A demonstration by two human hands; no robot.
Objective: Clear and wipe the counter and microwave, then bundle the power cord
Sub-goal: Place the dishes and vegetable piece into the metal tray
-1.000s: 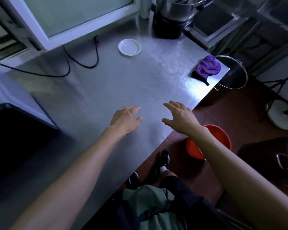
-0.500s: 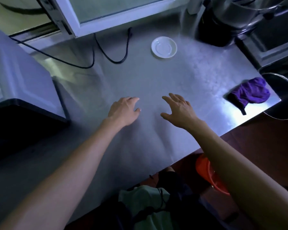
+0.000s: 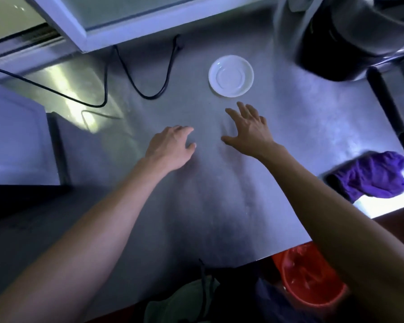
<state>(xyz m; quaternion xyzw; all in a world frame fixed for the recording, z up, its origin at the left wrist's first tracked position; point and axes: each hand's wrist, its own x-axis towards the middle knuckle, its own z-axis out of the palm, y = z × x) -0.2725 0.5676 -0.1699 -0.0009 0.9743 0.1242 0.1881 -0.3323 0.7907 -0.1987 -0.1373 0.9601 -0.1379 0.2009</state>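
Microwave (image 3: 14, 141) sits at the left edge of the steel surface (image 3: 219, 206), cut off by the frame so only its pale top and dark front edge show; its door and controls are hidden. A black power cord (image 3: 147, 89) loops loosely across the back of the surface, running off the left edge at one end and up toward the window frame (image 3: 84, 26) at the other; its plug is hard to make out. At top right a dark appliance with a steel pot (image 3: 350, 43) is blurred and cropped.

Both hands hover palm down over the middle of the surface, holding nothing. The left hand (image 3: 170, 148) has its fingers loosely curled and slightly apart; the right hand (image 3: 250, 129) has its fingers spread wide, just short of a white saucer (image 3: 231, 75). A crumpled purple cloth (image 3: 373, 178) lies near the right front corner, well apart from both hands. Below the front edge stands an orange bucket (image 3: 310, 285), partly hidden by the right forearm.
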